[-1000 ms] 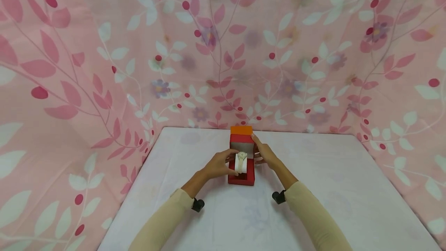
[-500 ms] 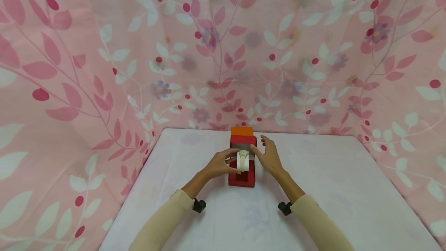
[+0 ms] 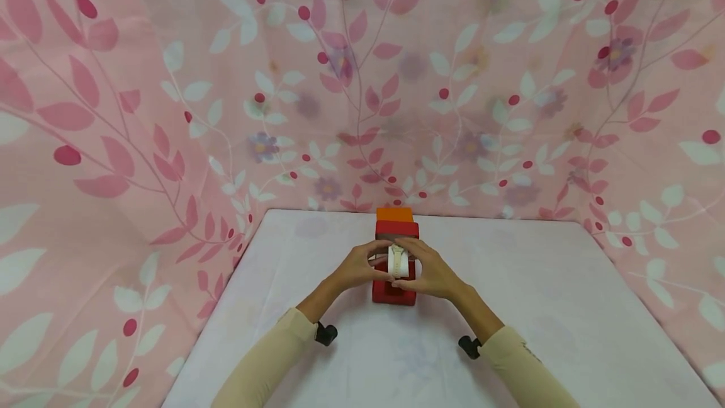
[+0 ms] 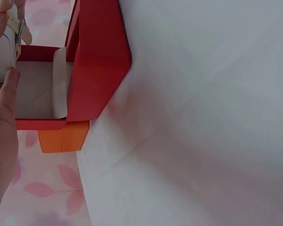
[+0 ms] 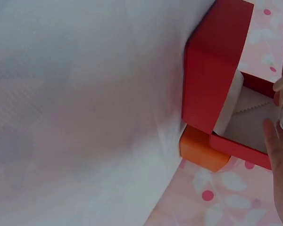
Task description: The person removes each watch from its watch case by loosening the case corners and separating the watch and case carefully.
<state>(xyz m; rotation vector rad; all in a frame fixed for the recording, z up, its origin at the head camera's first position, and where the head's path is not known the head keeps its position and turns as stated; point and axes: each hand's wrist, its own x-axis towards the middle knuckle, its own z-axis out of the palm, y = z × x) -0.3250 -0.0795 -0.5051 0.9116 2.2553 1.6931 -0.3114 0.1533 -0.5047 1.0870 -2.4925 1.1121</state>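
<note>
A wristwatch (image 3: pixel 397 261) with a cream strap is wrapped round a white watch cushion (image 3: pixel 404 269). In the head view, my left hand (image 3: pixel 357 267) grips the cushion from the left, fingers at its top and thumb at its bottom. From the right, my right hand (image 3: pixel 433 272) holds it the same way. Both hands keep it above an open red watch box (image 3: pixel 391 298), its lid raised at the back. The left wrist view shows the strap's buckle side and the lid's pale lining (image 4: pixel 35 92); the far side of the cushion is hidden by fingers.
An orange box (image 3: pixel 394 214) stands right behind the raised red lid, near the back edge of the table. White cloth (image 3: pixel 510 282) covers the table. Pink floral curtain (image 3: pixel 362 80) closes off the back and sides.
My right hand has left the side of the red box and come round to the cushion. The watch and cushion have shifted slightly right; my left hand has kept its grip.
</note>
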